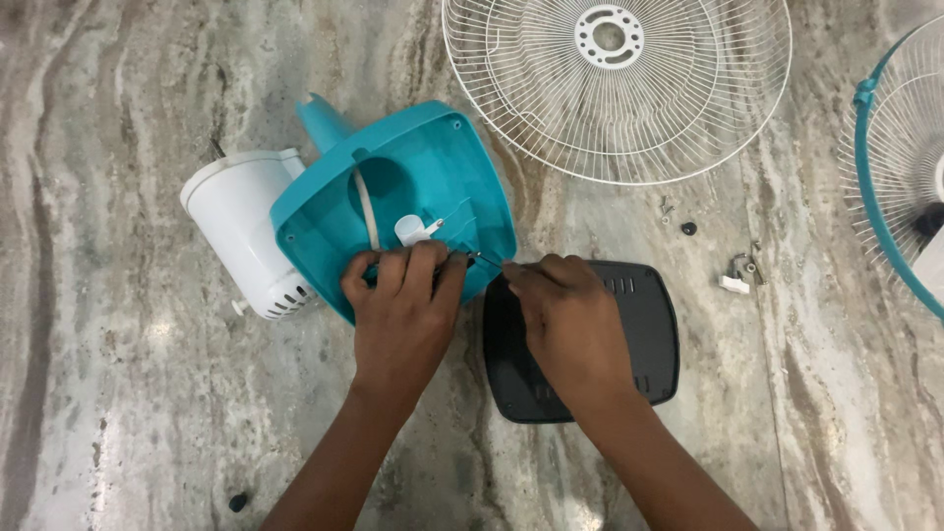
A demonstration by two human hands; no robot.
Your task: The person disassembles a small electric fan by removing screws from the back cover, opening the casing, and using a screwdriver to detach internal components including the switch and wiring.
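With our left hand (403,295) gripping the near rim of the teal fan base (393,202) at centre, we should keep the thin tool (489,261) pinched in our right hand (560,305) square and steady.

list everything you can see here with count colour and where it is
fan base shell: 1, teal, upside down at centre left on the marble floor
motor housing: 1, white, left of the shell, touching it
base plate: 1, dark grey, flat under the right hand
wire grille: 1, white, top centre
grille with teal rim: 1, white wire, right edge, cut off
small screws and clips: a few, dark and white, right of the plate
small dark piece: 1, bottom left
thin tool: 1, metal, between the hands
left hand: on the shell's near edge
right hand: holding the thin tool
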